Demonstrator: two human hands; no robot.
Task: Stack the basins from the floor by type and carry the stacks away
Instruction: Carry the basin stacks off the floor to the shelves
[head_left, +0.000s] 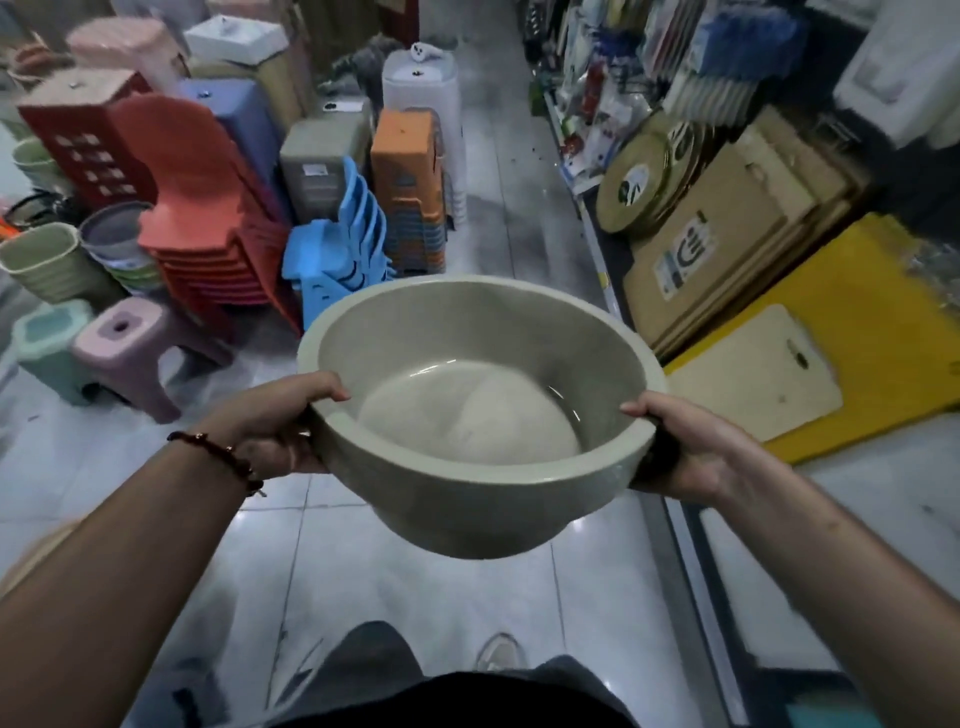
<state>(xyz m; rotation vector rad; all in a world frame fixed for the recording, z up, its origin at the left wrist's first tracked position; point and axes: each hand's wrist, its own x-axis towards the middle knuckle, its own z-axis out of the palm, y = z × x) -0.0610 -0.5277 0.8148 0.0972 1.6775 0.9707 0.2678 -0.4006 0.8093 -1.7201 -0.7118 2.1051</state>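
In the shop aisle, grey-green basin (467, 410) rides chest-high over the tiled floor (363, 561). Left hand (275, 421) and right hand (685, 447) each keep a curled grip on opposite rims. Keep it level; steer clear of the blue chairs (337, 249).

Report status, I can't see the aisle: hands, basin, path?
Left hand and right hand grip basin by opposite rims. Basin held above tiled floor. Aisle ahead open.
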